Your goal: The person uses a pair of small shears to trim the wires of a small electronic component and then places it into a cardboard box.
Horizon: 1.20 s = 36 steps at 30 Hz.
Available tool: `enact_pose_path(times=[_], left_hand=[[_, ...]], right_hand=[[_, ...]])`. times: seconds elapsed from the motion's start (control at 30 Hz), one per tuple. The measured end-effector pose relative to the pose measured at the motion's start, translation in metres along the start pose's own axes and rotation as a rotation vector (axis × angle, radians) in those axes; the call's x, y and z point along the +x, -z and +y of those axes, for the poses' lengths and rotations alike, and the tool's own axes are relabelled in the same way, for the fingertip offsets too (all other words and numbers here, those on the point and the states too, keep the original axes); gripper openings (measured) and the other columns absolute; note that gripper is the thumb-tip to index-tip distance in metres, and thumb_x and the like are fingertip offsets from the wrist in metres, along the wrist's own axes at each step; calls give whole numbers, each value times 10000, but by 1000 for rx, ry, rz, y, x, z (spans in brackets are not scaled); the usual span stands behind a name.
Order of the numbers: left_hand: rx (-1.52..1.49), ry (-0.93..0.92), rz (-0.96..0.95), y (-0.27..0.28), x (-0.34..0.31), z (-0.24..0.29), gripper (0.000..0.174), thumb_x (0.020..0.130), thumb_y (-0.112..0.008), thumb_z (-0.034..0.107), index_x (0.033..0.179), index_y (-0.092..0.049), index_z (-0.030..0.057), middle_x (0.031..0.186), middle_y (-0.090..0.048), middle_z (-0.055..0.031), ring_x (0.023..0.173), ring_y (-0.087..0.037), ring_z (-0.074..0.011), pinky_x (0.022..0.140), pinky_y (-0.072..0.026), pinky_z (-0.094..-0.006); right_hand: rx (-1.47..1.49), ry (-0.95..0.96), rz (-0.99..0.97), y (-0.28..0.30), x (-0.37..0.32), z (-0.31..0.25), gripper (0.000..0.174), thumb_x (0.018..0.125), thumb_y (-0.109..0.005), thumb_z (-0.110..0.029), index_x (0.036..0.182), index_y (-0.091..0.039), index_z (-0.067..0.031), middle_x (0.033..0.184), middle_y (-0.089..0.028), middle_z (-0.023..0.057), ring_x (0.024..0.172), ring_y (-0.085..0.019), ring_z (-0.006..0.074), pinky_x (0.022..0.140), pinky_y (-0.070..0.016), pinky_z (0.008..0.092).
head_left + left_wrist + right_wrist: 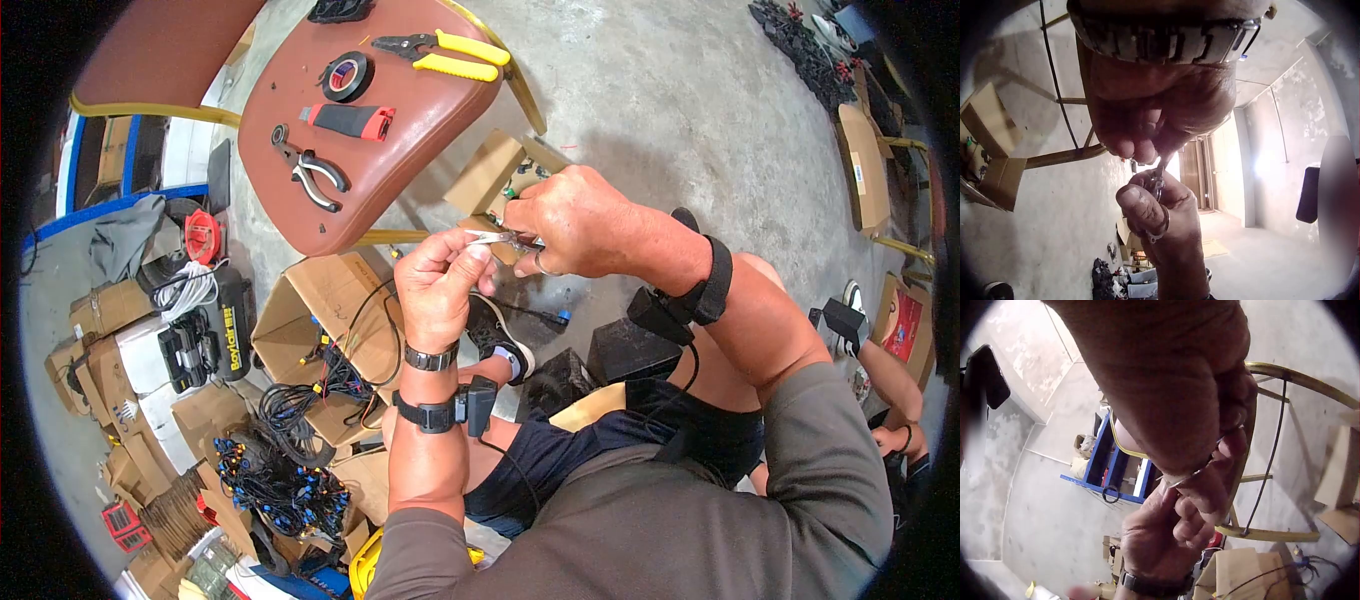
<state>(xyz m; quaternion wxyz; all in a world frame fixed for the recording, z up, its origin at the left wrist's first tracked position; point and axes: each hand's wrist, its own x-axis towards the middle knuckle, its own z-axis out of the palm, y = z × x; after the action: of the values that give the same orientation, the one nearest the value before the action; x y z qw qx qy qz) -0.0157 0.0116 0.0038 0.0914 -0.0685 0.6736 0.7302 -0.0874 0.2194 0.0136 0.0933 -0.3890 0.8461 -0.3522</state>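
Note:
My left hand is raised over the floor, thumb and forefinger pinching a thin whitish piece whose kind I cannot tell. Facing it, my right hand grips a small silvery metal tool between thumb and curled fingers. The tool's narrow end meets the left fingertips. From the left wrist, the right hand shows with the metal tool pointing up at the left hand. In the right wrist view, thin pointed metal tips reach the left thumb, while the right hand covers the tool's rest.
A brown chair seat holds yellow-handled wire strippers, black tape, a red-and-black tool and pliers. A small open carton stands beyond the hands. Cartons and bundled cables crowd the left. Another person's arm shows at right.

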Motion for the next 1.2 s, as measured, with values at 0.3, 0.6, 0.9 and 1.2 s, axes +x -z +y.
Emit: enact_pose_path(times=[0.3, 0.6, 0.9, 1.2], left_hand=[[-45, -19, 33, -1, 5, -1, 182, 904, -663, 64, 1056, -647, -34, 785, -665, -106, 587, -596, -141, 544, -500, -257], [-113, -13, 62, -6, 18, -6, 177, 904, -674, 71, 1042, -648, -36, 802, -676, -117, 608, -618, -156, 557, -519, -268], [-88, -10, 92, -21, 37, -8, 127, 884, -648, 7, 1001, -656, -41, 800, -676, -115, 616, -623, -162, 576, -519, -271], [34, -65, 95, -33, 45, -5, 160, 864, -669, -14, 1017, -660, -59, 799, -669, -97, 630, -614, -144, 581, -519, -262]], right_hand=[[-38, -10, 13, 2, 2, 3, 202, 676, -746, -234, 754, -667, -66, 653, -649, 164, 671, -666, 374, 618, -529, 461], [-101, 9, 76, -2, 5, 15, 222, 679, -743, -247, 721, -642, -54, 634, -644, 154, 625, -667, 350, 564, -531, 449], [-94, -52, 111, 3, 6, 26, 267, 676, -748, -289, 708, -633, -50, 637, -641, 153, 610, -661, 351, 563, -534, 446], [-48, -85, 133, 10, 3, 32, 249, 688, -734, -269, 701, -628, -45, 644, -638, 151, 620, -660, 351, 575, -534, 444]])
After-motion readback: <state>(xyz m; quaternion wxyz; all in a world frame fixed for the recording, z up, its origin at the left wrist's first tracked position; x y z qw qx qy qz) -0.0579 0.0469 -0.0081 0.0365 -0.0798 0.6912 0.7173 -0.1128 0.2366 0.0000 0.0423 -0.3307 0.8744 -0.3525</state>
